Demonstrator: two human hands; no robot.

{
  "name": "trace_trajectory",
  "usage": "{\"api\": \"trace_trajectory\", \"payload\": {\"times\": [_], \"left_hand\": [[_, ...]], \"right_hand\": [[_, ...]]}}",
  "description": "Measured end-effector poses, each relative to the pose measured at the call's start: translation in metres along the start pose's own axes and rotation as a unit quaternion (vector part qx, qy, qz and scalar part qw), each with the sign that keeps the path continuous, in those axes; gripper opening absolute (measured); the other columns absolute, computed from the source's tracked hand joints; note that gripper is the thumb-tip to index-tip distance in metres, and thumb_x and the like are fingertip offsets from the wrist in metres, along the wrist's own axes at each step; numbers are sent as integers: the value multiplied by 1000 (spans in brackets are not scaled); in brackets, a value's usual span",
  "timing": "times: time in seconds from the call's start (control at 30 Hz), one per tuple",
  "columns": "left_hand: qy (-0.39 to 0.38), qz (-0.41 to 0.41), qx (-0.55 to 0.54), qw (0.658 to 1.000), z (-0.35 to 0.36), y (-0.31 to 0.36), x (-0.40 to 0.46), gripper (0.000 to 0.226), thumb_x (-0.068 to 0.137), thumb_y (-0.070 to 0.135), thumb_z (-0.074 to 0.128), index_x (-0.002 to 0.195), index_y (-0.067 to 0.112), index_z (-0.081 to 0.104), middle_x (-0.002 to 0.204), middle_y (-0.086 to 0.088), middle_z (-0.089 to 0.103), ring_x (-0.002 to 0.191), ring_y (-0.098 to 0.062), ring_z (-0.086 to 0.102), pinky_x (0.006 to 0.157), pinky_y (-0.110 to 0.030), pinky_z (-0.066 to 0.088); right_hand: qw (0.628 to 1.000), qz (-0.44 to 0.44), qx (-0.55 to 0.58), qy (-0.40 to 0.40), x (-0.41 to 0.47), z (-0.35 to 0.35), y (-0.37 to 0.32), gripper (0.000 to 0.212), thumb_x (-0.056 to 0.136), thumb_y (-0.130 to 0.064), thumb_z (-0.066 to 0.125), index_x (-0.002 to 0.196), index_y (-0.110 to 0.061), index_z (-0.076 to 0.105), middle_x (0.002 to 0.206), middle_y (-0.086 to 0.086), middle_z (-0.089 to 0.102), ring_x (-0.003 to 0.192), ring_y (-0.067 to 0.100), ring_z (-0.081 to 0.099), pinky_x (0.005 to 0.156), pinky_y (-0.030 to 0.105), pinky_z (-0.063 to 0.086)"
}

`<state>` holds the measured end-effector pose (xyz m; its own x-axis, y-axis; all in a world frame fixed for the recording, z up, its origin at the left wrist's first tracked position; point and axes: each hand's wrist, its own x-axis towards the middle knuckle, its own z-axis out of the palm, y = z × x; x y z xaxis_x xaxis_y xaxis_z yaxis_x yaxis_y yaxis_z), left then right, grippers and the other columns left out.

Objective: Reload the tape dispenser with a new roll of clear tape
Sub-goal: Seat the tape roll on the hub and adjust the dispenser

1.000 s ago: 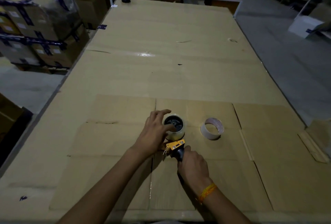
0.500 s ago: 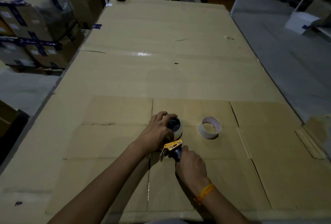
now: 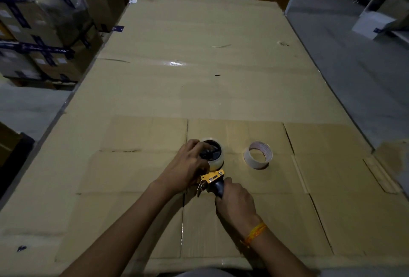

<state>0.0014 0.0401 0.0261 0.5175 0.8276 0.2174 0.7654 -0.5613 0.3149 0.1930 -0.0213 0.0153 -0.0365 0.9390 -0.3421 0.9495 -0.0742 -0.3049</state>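
Covering the table — flattened cardboard; taped boxes beside it.

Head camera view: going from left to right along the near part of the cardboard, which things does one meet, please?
Left hand → roll of clear tape on the tape dispenser → empty tape core.

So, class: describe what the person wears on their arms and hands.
Both forearms are bare, with no sleeves in view and no gloves. The right wrist carries an orange-yellow thread band. The left hand and right hand show no rings or watch.
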Motion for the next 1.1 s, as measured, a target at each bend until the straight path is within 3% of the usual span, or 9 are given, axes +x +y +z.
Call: {"api": "trace_trajectory", "payload": {"times": [0.17,0.23,0.3,0.37,0.47,0.63,0.77,1.03,1.1], "left_hand": [[71,-56,-67,994,1,-2,-20,16,88,26,84,101,21,75,140,-4,62,132,-28,48,100,-38,52],[107,-86,-88,987,5,-2,-28,15,92,22,81,105,18,75,136,-2,65,129,-26,49,99,-30,46],[132,-121,-106,978,8,0,-36,15,93,16,81,107,17,75,131,0,68,126,-23,50,98,-25,43],[138,-150,-124,971,13,2,-43,21,94,13,81,113,17,75,129,1,68,125,-21,51,100,-22,42],[143,-191,-147,960,20,3,-51,31,94,12,80,124,14,73,132,-1,67,125,-21,51,101,-20,40],[151,-222,-166,949,25,6,-55,26,93,12,83,117,15,76,129,1,68,124,-21,53,104,-8,32],[149,-225,-164,949,28,6,-53,20,93,13,83,112,15,78,126,0,70,124,-23,54,104,-11,32],[143,-205,-109,962,28,2,-38,17,92,19,82,109,17,80,112,2,72,110,-24,56,90,-37,46],[128,-197,-96,967,27,2,-32,14,91,23,84,105,20,81,108,4,72,108,-22,56,87,-37,45]], "right_hand": [[992,2,97,-84,10,-21,23,56,82,-55,82,112,-21,50,110,3,61,95,21,63,61,28,41],[981,7,150,-120,18,-36,30,61,80,-64,83,115,-22,56,112,-1,62,99,17,62,67,28,45],[966,0,226,-124,27,-48,32,49,91,-66,73,113,-24,62,108,-6,67,98,13,66,73,29,50],[960,-18,261,-100,36,-55,29,35,105,-53,60,98,-19,66,90,-5,68,81,12,64,70,31,49],[969,-39,230,-78,52,-56,21,35,110,-30,51,79,-16,62,74,-1,62,69,13,57,69,38,44],[973,-34,203,-101,64,-48,11,32,106,-20,50,97,-1,74,94,18,74,71,15,59,65,34,43],[971,-34,217,-99,65,-44,7,33,106,-18,51,98,-4,79,101,12,78,94,24,71,88,43,56],[974,-78,191,-97,63,-45,0,35,108,-25,52,101,-5,79,103,12,77,96,26,71,89,44,55],[975,-85,181,-94,62,-45,-1,35,109,-24,50,100,-3,77,102,14,76,94,26,69,86,43,54]]}}
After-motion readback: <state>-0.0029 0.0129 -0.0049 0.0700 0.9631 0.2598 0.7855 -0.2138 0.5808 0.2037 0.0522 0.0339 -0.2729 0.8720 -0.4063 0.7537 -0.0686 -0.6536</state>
